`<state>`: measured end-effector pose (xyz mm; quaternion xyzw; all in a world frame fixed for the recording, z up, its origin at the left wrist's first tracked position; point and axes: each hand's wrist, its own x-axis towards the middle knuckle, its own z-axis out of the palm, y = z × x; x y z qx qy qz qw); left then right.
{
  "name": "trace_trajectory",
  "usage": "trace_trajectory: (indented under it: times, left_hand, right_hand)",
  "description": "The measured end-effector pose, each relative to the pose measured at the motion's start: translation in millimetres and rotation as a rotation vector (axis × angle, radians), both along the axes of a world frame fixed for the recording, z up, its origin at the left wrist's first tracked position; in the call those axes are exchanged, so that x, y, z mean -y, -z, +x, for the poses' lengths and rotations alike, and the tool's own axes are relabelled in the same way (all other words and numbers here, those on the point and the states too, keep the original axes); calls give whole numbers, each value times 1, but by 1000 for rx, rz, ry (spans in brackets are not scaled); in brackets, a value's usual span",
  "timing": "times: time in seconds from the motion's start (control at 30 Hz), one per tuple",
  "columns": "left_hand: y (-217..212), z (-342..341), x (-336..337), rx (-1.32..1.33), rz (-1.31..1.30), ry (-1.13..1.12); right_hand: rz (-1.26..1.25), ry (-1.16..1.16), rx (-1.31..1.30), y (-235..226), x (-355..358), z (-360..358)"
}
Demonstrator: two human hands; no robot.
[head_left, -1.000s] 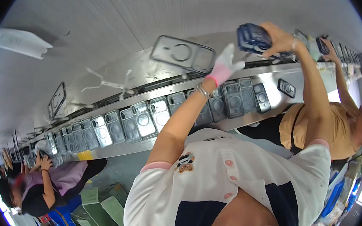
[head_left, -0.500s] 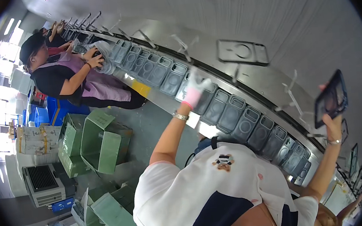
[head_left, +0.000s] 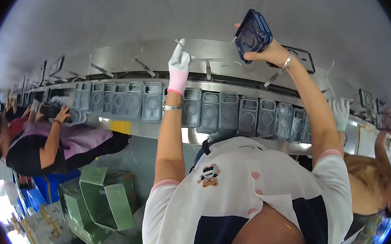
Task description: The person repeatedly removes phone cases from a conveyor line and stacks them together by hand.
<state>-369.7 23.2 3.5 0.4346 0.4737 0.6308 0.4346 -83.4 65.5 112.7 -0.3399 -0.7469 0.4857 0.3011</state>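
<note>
My right hand (head_left: pixel 271 52) is closed around a small stack of dark blue-rimmed phone cases (head_left: pixel 254 35), held tilted above the hanger line. My left hand (head_left: pixel 179 66), in a white glove with a pink cuff, is raised beside a metal hanger (head_left: pixel 207 65). Its index finger points up and its thumb stands apart; no case shows in it. Below the hands, a long row of translucent grey phone cases (head_left: pixel 228 112) lines the near ledge. Behind my right wrist, a black-rimmed phone case (head_left: pixel 307 61) hangs on the line, partly hidden by the wrist.
A dark rail with several hanger arms (head_left: pixel 144 68) crosses ahead. At the left, a co-worker in a purple apron (head_left: pixel 87 138) handles cases; another person (head_left: pixel 367 176) is at the right, with a gloved hand (head_left: pixel 340 111) near the rail. Green cartons (head_left: pixel 114 199) stand at lower left.
The view has turned. My left hand has risen from the row of cases to the hangers. The right hand, still holding the stack, has come in toward the middle.
</note>
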Motion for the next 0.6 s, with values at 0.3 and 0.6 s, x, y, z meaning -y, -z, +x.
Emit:
trace_trajectory:
  times: [0.3, 0.6]
  left_hand:
    - [-4, 106, 12, 114, 96, 403]
    - [-19, 220, 4, -249, 189, 549]
  right_hand:
    - [45, 156, -54, -14, 59, 91]
    - [473, 139, 943, -16, 49, 105]
